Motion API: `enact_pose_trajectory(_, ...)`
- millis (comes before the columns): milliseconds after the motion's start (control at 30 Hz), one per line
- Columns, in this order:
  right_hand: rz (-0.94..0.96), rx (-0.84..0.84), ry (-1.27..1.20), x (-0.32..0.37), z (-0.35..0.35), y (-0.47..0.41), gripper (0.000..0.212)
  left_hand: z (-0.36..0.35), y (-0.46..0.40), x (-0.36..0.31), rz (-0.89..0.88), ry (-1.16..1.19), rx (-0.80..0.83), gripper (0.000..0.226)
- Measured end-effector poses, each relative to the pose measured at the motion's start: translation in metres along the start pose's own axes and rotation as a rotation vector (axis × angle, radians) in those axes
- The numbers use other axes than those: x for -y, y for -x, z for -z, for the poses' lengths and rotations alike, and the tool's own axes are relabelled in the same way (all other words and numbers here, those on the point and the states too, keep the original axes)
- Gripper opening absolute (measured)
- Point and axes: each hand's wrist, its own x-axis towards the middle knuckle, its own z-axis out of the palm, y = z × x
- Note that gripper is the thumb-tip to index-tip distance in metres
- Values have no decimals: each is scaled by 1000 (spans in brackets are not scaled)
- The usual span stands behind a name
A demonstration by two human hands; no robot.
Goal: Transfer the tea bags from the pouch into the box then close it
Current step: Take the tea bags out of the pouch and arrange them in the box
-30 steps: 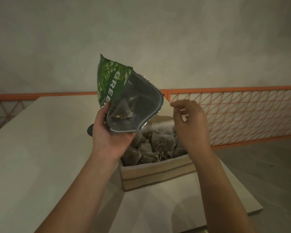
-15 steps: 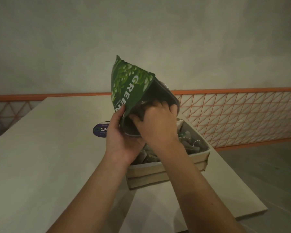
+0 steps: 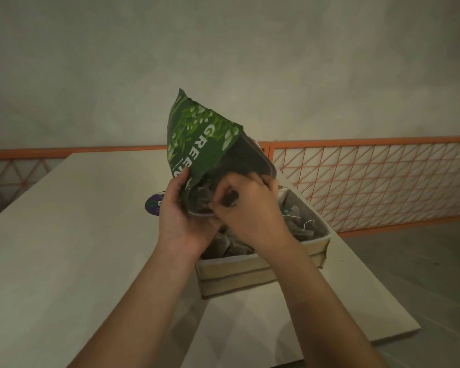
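The left hand (image 3: 179, 216) grips the green pouch (image 3: 197, 139) by its lower edge, holding it tilted with its open mouth facing down over the box (image 3: 250, 272). The right hand (image 3: 247, 208) reaches into that mouth, fingers curled and pinching a tea bag (image 3: 201, 200). More tea bags (image 3: 300, 221) fill the open box, which sits on the bench (image 3: 64, 235) near its right edge. A purple round label (image 3: 152, 205) lies just left of the hands.

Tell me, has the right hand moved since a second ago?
Yes. The right hand has gone left from over the box into the pouch mouth.
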Motion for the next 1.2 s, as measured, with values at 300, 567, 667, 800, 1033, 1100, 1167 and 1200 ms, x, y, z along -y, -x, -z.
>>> enact_pose_trajectory(300,-86,-287,-426,-28,34,5,45,6,-3,-9,-51,74,9,48)
enact_pose_trajectory(567,-367,-247,-532,-67,33,-4,11,10,-1,-19,-90,93,-5,48)
enact_pose_trajectory(667,-384,-161,-485,-65,22,-6,14,11,0,-20,-92,97,-10,46)
enact_pose_trajectory(800,-347,62,-168,-69,7,-2,14,13,0,-21,-90,91,-6,48)
enact_pose_trajectory(1033,-151,35,38,-65,6,6,25,9,2,-19,-52,114,23,53)
enact_pose_trajectory(1100,-134,182,44,-64,7,8,30,8,2,-19,-43,114,29,55)
enact_pose_trajectory(1167,-178,338,115,-65,8,10,29,8,1,-19,-35,109,31,55)
enact_pose_trajectory(1200,-192,346,128,-65,8,11,29,9,1,-19,-32,105,29,55)
